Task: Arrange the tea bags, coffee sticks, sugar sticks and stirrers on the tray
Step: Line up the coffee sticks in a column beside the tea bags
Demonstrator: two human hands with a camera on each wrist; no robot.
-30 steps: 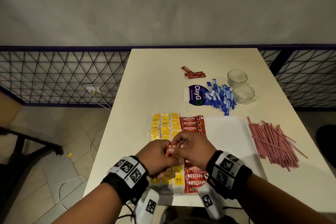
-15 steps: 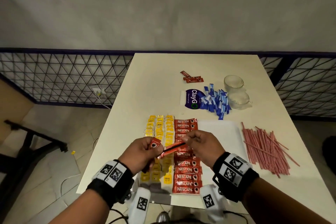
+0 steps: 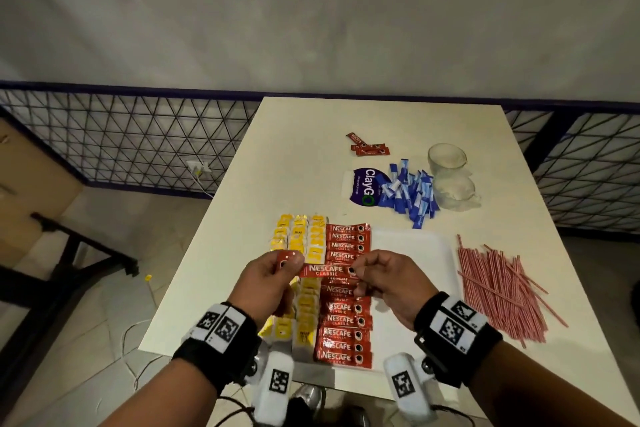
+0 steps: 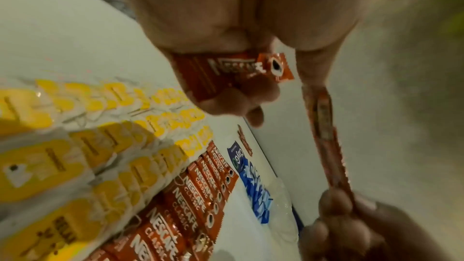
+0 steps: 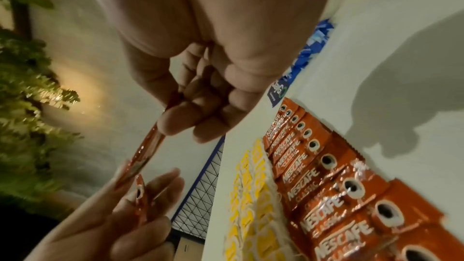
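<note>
Coffee stick (image 3: 327, 270) red, glossy (NESCAFE CLASSIC lettering), level; right grip (image 3: 384, 282) pinching it, left grip (image 3: 268, 282) pinching another.

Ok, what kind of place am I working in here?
Probably a café or office pantry corner, though that is a guess: a plain white table by a bare wall, a metal mesh railing alongside it, and two glass cups beside loose sugar sticks.

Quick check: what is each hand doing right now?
Left hand: grips a red coffee stick.
Right hand: pinches the end of another coffee stick.
</note>
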